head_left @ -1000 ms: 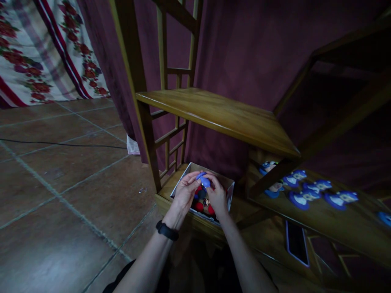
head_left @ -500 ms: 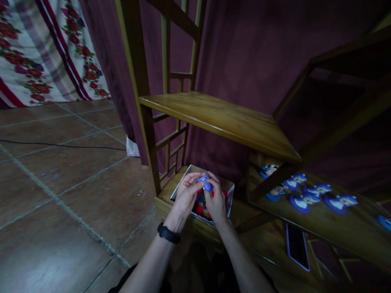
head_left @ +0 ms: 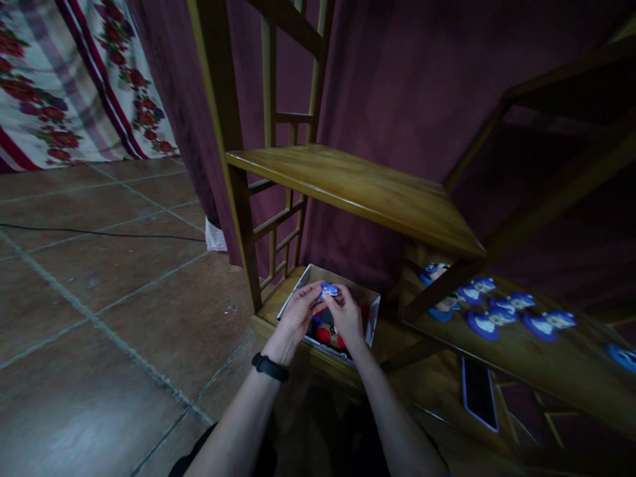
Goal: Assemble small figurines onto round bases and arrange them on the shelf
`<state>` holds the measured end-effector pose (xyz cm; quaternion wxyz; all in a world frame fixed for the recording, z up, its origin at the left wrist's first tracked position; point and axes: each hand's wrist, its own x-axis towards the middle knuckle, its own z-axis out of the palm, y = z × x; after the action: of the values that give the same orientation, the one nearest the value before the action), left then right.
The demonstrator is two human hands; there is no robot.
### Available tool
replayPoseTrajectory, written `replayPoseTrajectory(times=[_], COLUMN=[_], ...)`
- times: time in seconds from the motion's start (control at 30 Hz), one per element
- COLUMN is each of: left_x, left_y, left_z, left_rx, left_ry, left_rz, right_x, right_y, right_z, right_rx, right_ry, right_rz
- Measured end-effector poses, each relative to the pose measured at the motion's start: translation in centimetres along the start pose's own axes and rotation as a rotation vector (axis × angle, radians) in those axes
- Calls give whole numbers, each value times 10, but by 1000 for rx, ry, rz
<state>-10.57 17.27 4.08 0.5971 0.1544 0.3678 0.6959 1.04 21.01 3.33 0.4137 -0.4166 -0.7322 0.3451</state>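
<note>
Between my two hands is a small blue-and-white figurine [head_left: 328, 290], held over an open white box [head_left: 371, 318]. My left hand [head_left: 299, 310] pinches its left side, and a black band circles that wrist. With thumb and fingers, my right hand [head_left: 346, 315] grips its right side. Inside the box lie red and dark pieces [head_left: 325, 333], partly covered by my hands; I cannot make out their kind. The box rests on the low wooden shelf.
Several blue-and-white figurines [head_left: 491, 322] lie on the right-hand shelf [head_left: 541, 358]. Below them is a phone [head_left: 479, 393] with a pale purple edge. A wooden shelf board [head_left: 348, 189] juts out above the box. A dark cable [head_left: 99, 232] crosses the tiled floor at left.
The figurine has been turned in my fingers, so its white-and-blue face now shows instead of the plain blue side. Both hands still hold it above the box.
</note>
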Motion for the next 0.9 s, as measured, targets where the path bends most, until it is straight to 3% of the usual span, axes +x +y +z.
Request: replayPoseTrajectory(times=[0.27, 0.9], left_x=[6, 12], left_y=[-8, -9], left_z=[-8, -8], left_rx=[-2, -190], left_ry=[121, 53], left_rz=[-84, -212], right_x=[10, 13], right_y=[24, 24], right_z=[9, 14], right_rx=[223, 621], right_ry=[-68, 23], right_rz=[155, 430])
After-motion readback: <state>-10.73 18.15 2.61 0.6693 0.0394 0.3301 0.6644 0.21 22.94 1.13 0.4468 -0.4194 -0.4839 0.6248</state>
